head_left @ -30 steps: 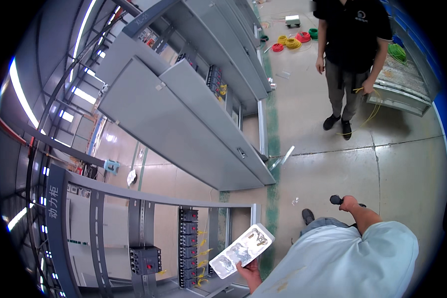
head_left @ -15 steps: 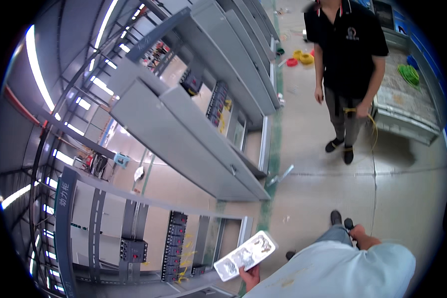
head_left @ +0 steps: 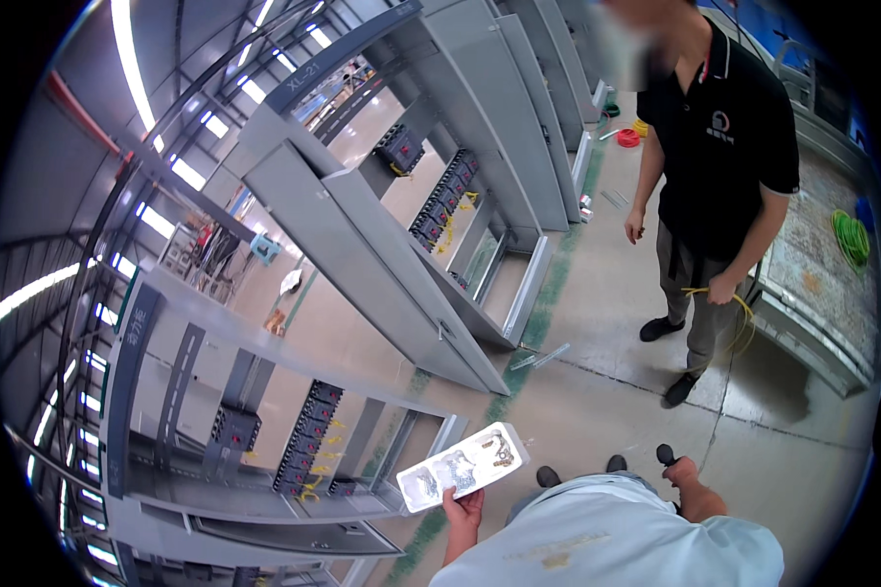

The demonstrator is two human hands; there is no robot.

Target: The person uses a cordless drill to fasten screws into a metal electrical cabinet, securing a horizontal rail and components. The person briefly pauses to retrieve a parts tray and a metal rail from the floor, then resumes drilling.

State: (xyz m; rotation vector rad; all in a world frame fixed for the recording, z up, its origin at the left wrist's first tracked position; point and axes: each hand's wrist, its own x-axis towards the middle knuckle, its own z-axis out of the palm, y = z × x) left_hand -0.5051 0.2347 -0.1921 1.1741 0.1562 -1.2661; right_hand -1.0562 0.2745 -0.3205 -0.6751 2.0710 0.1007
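My left hand [head_left: 463, 511] grips the near edge of a white plastic tray [head_left: 511, 462] with three compartments. Silvery small hardware lies in two of them, and the far-right one holds brownish metal pieces too small to name. At my right side, my right hand [head_left: 683, 474] is closed around a dark tool with a rounded black end [head_left: 667, 454]; the rest of it is hidden. Just left of the tray stands an open grey electrical cabinet [head_left: 401, 489] with a row of black circuit breakers [head_left: 308, 435] and yellow wires.
Another open grey cabinet [head_left: 362, 264] stands ahead. A co-worker [head_left: 719, 147] in a black shirt stands at the right, holding yellow wire [head_left: 744, 311]. Behind them is a metal cart [head_left: 812, 293] with a green wire coil [head_left: 850, 242]. Clear strips [head_left: 540, 356] lie on the floor.
The view has shifted, and the co-worker appears nearer and larger. My left hand still holds the tray, and my right hand still holds the dark tool.
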